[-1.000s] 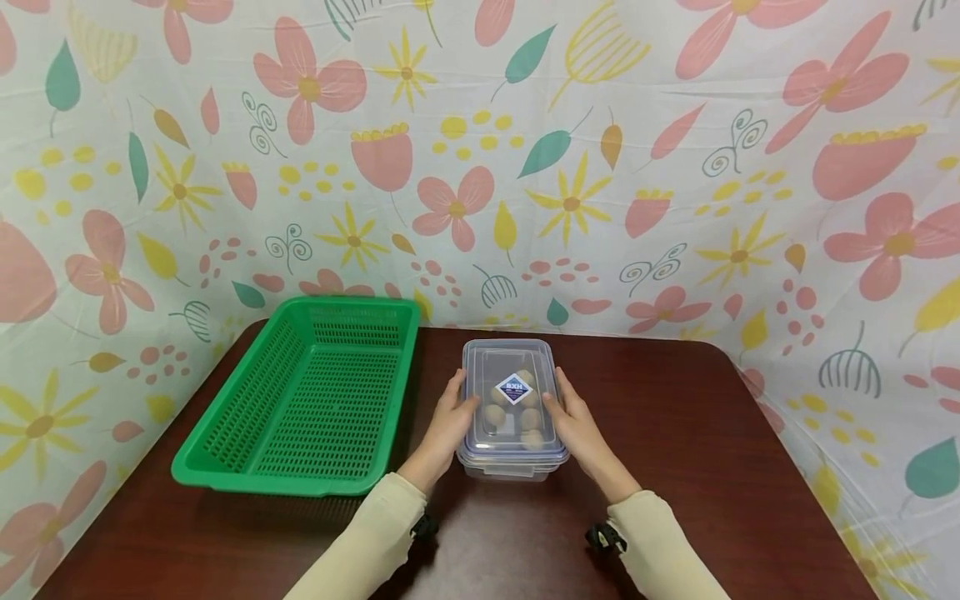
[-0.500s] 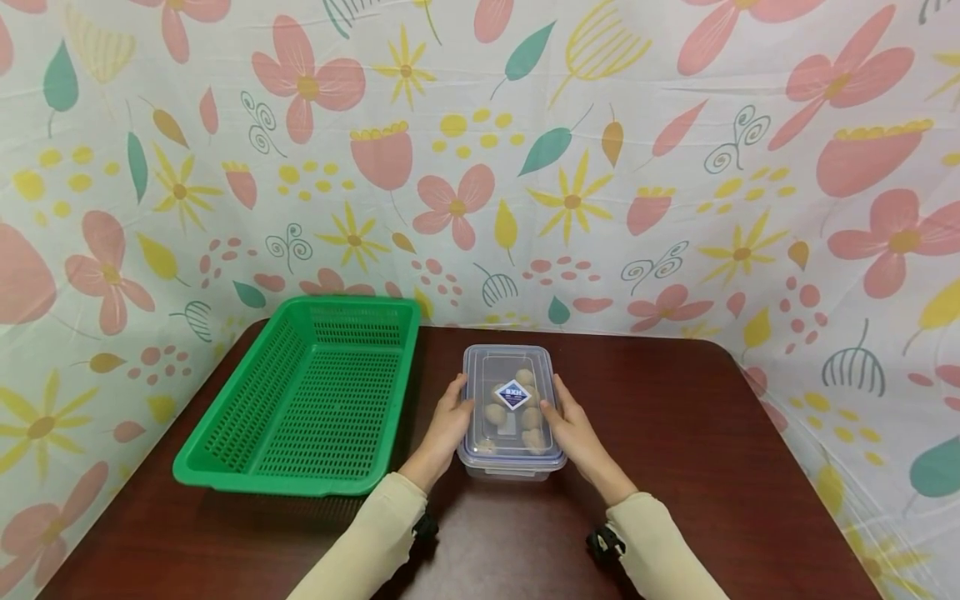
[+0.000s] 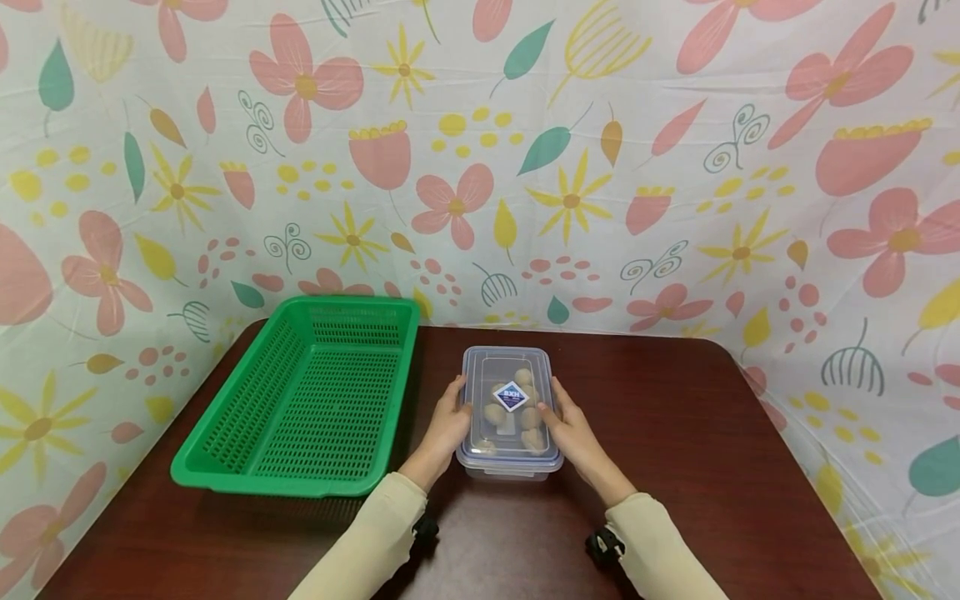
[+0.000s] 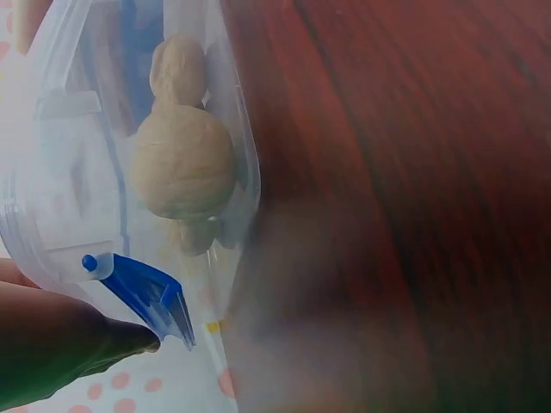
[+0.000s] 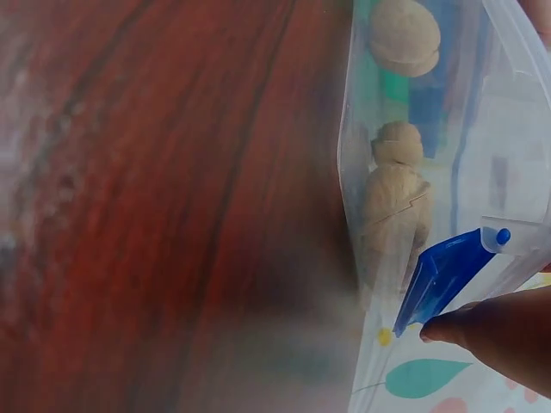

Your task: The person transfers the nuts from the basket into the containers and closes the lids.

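Note:
A clear plastic food container (image 3: 506,429) with a blue-edged lid stands on the table, a diamond-shaped blue and white label on top. Through its walls show several tan, walnut-like balls (image 4: 182,159). My left hand (image 3: 442,429) holds its left side and my right hand (image 3: 581,433) its right, thumbs at the lid's edges. In the left wrist view a fingertip touches a blue side clip (image 4: 151,292), which stands out from the wall. Likewise, a fingertip meets the opposite blue clip (image 5: 448,271) in the right wrist view. Other fingers are partly hidden by the container.
To the left stands a green plastic basket (image 3: 408,367) with slotted walls and floor, its near right corner close to my left forearm. Both rest on a dark red-brown wooden table (image 3: 675,433). Behind it hangs a floral cloth (image 3: 600,275).
The container's lid sits slightly lower and its far edge is nearer to me than a second ago. Both hands have come down a little with it. The basket has not moved.

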Demonstrator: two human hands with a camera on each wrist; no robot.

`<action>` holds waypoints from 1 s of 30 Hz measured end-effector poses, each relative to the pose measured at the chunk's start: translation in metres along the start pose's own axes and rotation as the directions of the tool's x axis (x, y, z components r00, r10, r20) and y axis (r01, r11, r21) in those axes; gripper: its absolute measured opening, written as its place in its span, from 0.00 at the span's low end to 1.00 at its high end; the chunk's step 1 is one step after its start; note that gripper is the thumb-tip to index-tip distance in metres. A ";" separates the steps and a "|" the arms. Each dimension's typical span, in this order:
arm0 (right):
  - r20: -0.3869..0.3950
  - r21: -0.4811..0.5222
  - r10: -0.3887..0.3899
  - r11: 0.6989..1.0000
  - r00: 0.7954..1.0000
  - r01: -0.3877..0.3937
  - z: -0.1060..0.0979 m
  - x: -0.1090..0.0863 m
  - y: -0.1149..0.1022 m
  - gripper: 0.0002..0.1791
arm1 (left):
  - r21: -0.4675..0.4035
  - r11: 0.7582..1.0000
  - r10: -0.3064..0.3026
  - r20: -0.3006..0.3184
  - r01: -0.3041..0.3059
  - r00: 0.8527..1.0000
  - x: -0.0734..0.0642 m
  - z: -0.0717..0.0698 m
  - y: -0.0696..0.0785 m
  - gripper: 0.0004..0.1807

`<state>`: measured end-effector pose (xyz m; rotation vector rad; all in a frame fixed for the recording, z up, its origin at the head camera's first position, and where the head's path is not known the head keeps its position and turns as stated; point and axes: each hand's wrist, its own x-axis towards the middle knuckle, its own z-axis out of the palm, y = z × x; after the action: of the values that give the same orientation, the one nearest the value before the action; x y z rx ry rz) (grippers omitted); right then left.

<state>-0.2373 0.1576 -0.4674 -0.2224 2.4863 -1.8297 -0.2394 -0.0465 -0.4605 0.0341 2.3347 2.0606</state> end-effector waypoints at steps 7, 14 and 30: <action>-0.013 -0.065 -0.007 0.998 1.000 0.006 -0.006 -0.001 0.001 0.29 | -0.003 1.000 -0.013 0.001 0.013 1.000 -0.001 -0.001 -0.003 0.30; 0.022 0.052 0.136 0.989 0.990 -0.137 -0.014 -0.005 0.004 0.34 | -0.053 0.984 -0.174 -0.031 0.172 0.984 -0.007 -0.004 -0.005 0.36; -0.135 0.069 0.232 0.972 0.963 -0.224 -0.013 -0.009 0.001 0.35 | 0.049 0.992 -0.109 -0.158 0.118 0.981 -0.012 -0.005 -0.009 0.34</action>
<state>-0.2298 0.1712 -0.4649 0.1963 2.4253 -1.8714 -0.2273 -0.0533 -0.4683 -0.2617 2.4207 2.0089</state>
